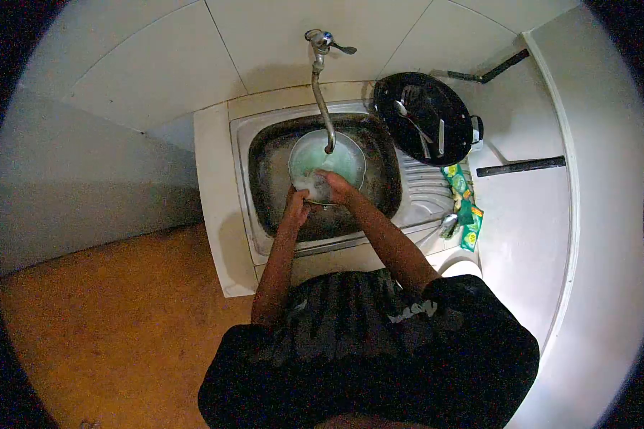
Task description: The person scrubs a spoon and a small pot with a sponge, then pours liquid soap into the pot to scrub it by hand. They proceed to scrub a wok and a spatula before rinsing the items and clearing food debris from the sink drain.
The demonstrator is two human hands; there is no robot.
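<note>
A pale green, round bowl [347, 154] sits in the steel sink [265, 154] below the tap spout [323, 107]. Over the bowl's near side, both hands close around a whitish, translucent thing [309, 186], whose exact kind I cannot tell. My left hand [298, 205] grips it from the lower left, thumb on top, right at the bowl's rim. From the right, my right hand [338, 187] curls its fingers over it. The palms and some fingers are hidden.
A black pan [418, 107] holding a spoon, a fork and other cutlery rests over the sink's right corner. Green packets [471, 225] and a metal spoon [449, 223] lie by the ribbed drainboard [423, 182]. A tap handle [343, 49] projects from the tiled wall.
</note>
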